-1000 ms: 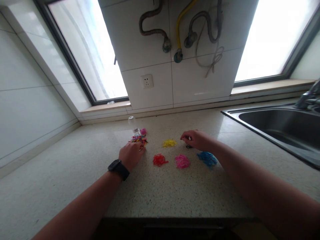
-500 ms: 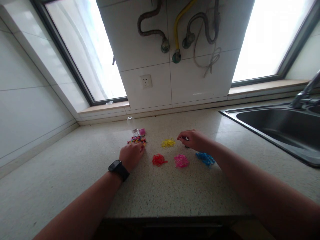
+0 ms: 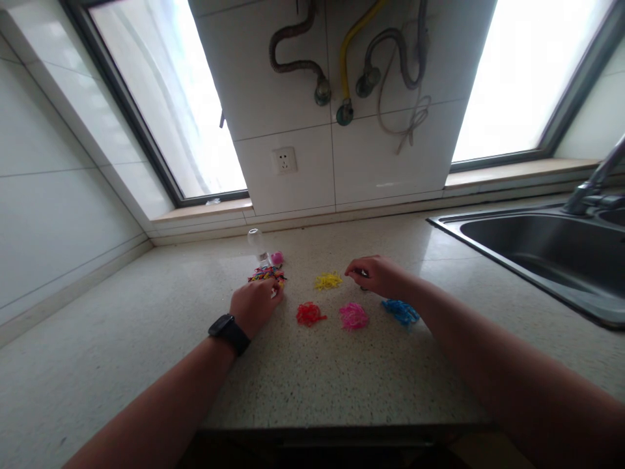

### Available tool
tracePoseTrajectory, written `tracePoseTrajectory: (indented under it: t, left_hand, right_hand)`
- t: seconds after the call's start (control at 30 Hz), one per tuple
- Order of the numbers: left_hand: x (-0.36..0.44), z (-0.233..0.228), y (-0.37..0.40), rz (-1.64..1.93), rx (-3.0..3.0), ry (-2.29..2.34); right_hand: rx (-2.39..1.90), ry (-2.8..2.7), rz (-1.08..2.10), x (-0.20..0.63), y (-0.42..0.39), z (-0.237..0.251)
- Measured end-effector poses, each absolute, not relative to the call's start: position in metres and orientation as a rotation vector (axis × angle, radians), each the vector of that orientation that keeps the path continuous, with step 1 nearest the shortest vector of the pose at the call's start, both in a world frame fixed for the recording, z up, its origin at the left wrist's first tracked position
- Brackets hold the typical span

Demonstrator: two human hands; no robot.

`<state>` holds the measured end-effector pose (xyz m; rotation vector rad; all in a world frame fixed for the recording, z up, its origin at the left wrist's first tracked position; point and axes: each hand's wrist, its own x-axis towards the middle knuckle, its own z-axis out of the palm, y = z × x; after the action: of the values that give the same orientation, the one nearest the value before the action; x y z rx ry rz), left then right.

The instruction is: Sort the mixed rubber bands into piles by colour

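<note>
My left hand (image 3: 254, 305), with a black watch at the wrist, rests at the near edge of a mixed pile of small coloured rubber bands (image 3: 266, 273). Its fingers are curled down, and what they pinch is hidden. To the right, my right hand (image 3: 375, 273) hovers with fingers bent together just past the yellow rubber bands (image 3: 328, 281); I cannot make out anything in it. Part of something dark shows beneath its fingers. Nearer me lie separate heaps of red rubber bands (image 3: 309, 314), pink rubber bands (image 3: 353, 316) and blue rubber bands (image 3: 401, 312), the last beside my right forearm.
Behind the mixed pile are a clear bottle-like container (image 3: 254, 242) and a round pink object (image 3: 277, 258). A steel sink (image 3: 527, 244) with a faucet (image 3: 586, 192) is set into the speckled counter (image 3: 342, 384) at right. Hoses hang on the tiled wall.
Both hands stay nearly in place. My left hand has shifted very slightly left, its fingers still at the mixed pile; the heaps look the same.
</note>
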<state>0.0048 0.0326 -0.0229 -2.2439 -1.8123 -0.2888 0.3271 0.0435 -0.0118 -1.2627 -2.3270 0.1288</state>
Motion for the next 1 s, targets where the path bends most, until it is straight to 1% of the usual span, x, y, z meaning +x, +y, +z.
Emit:
tracePoseTrajectory:
  t: [0.27,0.5,0.6,0.87,1.0]
  left_hand:
    - [0.005,-0.021,0.033,-0.241,-2.262,-1.881]
    - [0.006,-0.022,0.033,-0.313,-2.268,-1.867]
    - [0.010,-0.020,0.028,-0.397,-2.317,-1.848]
    - [0.032,-0.015,0.002,-0.763,-2.592,-1.651]
    - [0.046,-0.018,-0.014,-0.953,-2.734,-1.694]
  right_hand:
    - [-1.250,-2.343,0.129,0.326,0.042,-0.010]
    - [-1.248,-2.349,0.112,0.325,0.040,-0.008]
    - [-1.235,-2.350,0.116,0.326,0.041,-0.009]
    - [-1.171,-2.387,0.108,0.320,0.035,-0.007]
    - [-1.083,-2.420,0.123,0.309,0.025,-0.002]
